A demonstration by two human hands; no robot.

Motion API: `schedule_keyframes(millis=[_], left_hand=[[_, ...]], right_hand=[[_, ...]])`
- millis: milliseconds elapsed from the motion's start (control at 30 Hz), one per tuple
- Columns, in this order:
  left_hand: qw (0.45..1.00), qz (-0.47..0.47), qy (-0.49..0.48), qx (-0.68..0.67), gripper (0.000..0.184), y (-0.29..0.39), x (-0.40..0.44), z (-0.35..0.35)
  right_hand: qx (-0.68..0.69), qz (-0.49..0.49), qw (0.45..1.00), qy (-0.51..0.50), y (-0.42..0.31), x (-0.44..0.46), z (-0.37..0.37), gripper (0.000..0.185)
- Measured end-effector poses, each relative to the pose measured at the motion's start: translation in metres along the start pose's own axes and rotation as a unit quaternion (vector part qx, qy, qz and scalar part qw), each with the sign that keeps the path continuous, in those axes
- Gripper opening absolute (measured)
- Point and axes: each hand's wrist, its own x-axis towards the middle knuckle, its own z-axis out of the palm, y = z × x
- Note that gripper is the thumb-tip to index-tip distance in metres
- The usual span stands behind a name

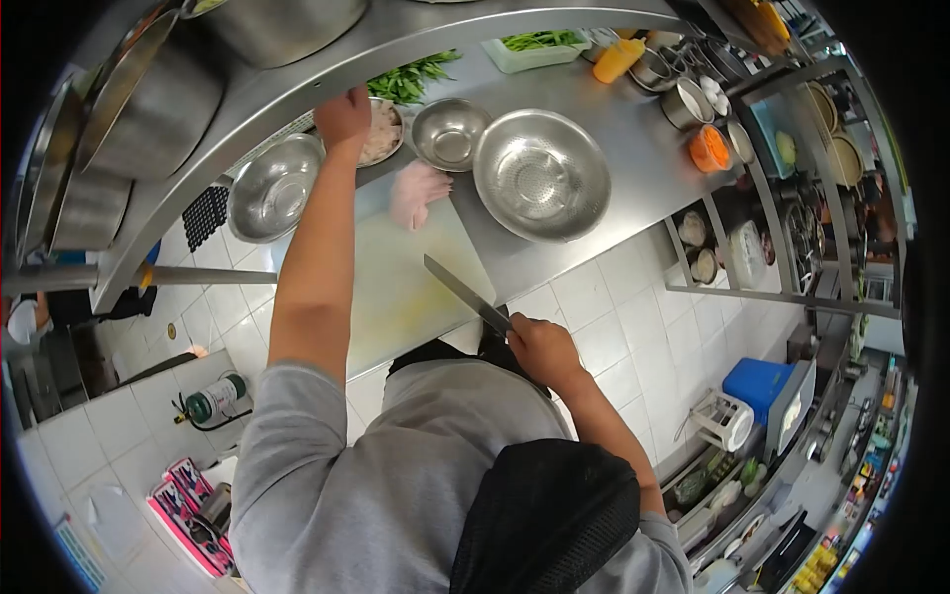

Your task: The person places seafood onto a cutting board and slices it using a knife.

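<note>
My right hand [544, 348] is closed around the handle of a long kitchen knife [460, 287]. Its blade slants up and left over the pale cutting board [396, 287], which has yellowish stains. A pale pink piece of raw meat [420, 194] lies at the board's far edge. My left hand [343, 117] reaches far forward, beside a metal bowl of pale cut pieces [381, 134] and under the shelf edge. Its fingers are mostly hidden, so I cannot see what they hold. Leafy greens [411, 79] lie just beyond that bowl.
Steel bowls stand around the board: a wide one [542, 176], a small one [448, 136] and one at left [277, 188]. A metal shelf [396, 48] with large pots crosses overhead. A yellow squeeze bottle [618, 61] and an orange-filled tub [709, 148] stand farther right.
</note>
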Motion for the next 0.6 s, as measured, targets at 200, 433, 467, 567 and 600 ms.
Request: schedule_keyframes(millis=[200, 433, 467, 567, 600], left_hand=[[0.964, 0.16, -0.178, 0.114, 0.038, -0.017, -0.028, 0.007], [0.966, 0.248, -0.021, 0.073, 0.029, 0.005, 0.055, -0.021], [0.968, 0.235, -0.02, 0.081, 0.029, -0.001, 0.057, -0.019], [0.976, 0.191, -0.016, 0.101, 0.03, -0.019, 0.051, -0.011], [0.978, 0.177, -0.015, 0.107, 0.03, -0.025, 0.047, -0.006]], right_hand=[[0.024, 0.006, 1.0, 0.01, 0.0, -0.003, 0.001, 0.014], [0.014, -0.015, 1.0, 0.001, 0.006, 0.008, -0.001, 0.013], [0.009, -0.017, 1.0, 0.001, 0.007, 0.01, -0.002, 0.013], [0.003, -0.021, 1.0, -0.008, 0.008, 0.014, -0.002, 0.013], [0.001, -0.023, 1.0, -0.007, 0.007, 0.017, -0.004, 0.013]])
